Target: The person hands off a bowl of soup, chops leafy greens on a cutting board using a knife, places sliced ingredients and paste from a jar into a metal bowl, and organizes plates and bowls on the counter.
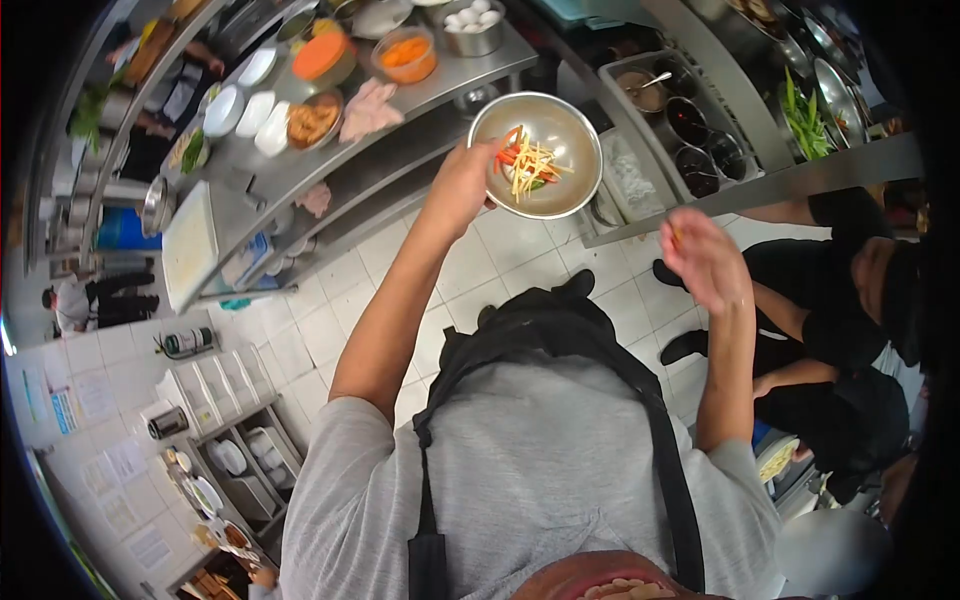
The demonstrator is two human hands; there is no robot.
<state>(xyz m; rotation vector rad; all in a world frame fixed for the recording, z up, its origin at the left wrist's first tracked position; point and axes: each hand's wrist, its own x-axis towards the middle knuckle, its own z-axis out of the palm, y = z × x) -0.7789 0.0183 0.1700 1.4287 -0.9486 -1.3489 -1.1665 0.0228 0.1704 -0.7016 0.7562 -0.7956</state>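
Note:
A round steel bowl is held up at chest height in front of me, tilted so that its inside shows. My left hand grips its left rim. Inside lie thin pale yellow strips, red strips and a bit of green. Apart from the bowl, to its lower right, my right hand is raised over the floor. Its fingers are bent together and slightly blurred. A small orange bit shows at the fingertips; its kind cannot be made out.
A steel counter at the upper left bears bowls, plates, raw meat and a pot of eggs. Sauce containers stand in a rack at the upper right. People in dark clothes are close on my right. A white cutting board lies left.

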